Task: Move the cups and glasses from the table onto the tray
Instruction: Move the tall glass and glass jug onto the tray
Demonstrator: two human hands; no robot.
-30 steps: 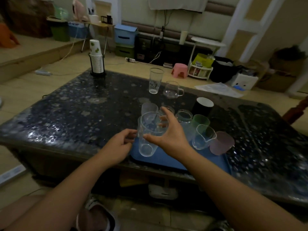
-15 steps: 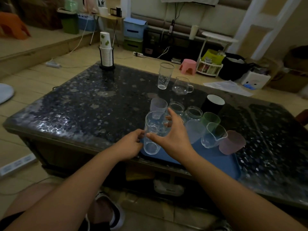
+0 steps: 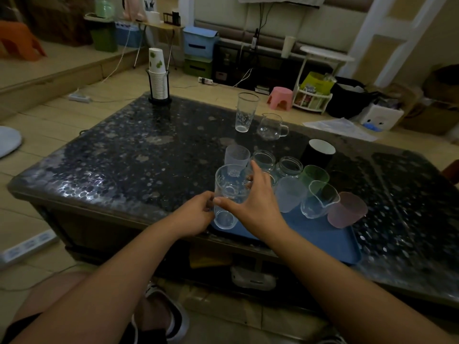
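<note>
my right hand (image 3: 255, 207) covers the near side of the clear glass (image 3: 229, 194), fingers and thumb curled round it, so i cannot tell whether its base sits flat on the blue tray (image 3: 323, 234) or hangs just above the tray's left end. my left hand (image 3: 196, 214) pinches the same glass low on its left side; its fingertips are hidden behind the glass wall. the tray's near left corner is hidden by my wrists. on the tray i make out a frosted cup (image 3: 237, 155), two glass jars (image 3: 263, 161), a green cup (image 3: 315, 175), another frosted cup (image 3: 289, 193), a clear pitcher (image 3: 319, 199) and a pink cup (image 3: 346, 213), crowded so their edges blur together. a black cup (image 3: 319, 151) stands beyond them; whether it is on the tray i cannot tell. a tall glass (image 3: 244, 111) and a handled glass jug (image 3: 272, 126) stand on the dark speckled table (image 3: 124, 157), well apart from the tray. a stack of paper cups (image 3: 157, 75) is at the far corner. the room is dim, with a wooden floor (image 3: 62, 115).
</note>
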